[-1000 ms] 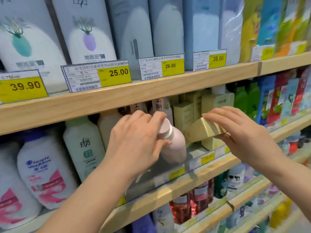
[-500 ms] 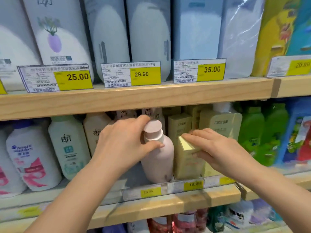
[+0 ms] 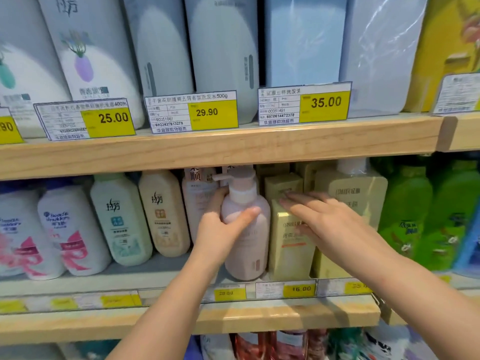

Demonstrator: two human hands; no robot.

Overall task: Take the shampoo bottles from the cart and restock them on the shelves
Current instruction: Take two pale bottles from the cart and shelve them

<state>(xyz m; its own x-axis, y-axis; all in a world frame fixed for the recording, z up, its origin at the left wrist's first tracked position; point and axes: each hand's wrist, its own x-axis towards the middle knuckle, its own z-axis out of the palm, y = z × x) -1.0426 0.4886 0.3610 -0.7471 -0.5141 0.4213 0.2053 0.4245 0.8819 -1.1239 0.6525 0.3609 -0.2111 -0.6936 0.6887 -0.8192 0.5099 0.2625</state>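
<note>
On the middle wooden shelf (image 3: 233,318), just behind its front edge with the yellow price tags (image 3: 298,289), a pink pump bottle (image 3: 246,245) stands upright at the front of its row. The left hand (image 3: 220,229) holds it at the shoulder, grip clamped on the bottle, thumb across the front and fingers wrapped behind. Just beside it to the right stands a pale yellow carton (image 3: 288,250), touching or nearly touching the bottle. The right hand (image 3: 324,224) lies flat against this carton's upper front, fingers straight and together, grip apart and clasping nothing. Left of the pink bottle stand a beige bottle (image 3: 163,216), a mint bottle (image 3: 120,219) and white bottles with pink ribbons (image 3: 70,229). To the right are a larger yellow pump pack (image 3: 358,193) and green bottles (image 3: 415,211). Behind the pink bottle more of the same kind line up. Above, the upper shelf (image 3: 233,146) carries tags reading 25.00 (image 3: 85,119), 29.90 (image 3: 193,111) and 35.00 (image 3: 304,103) before tall grey and blue boxes (image 3: 223,48).
</note>
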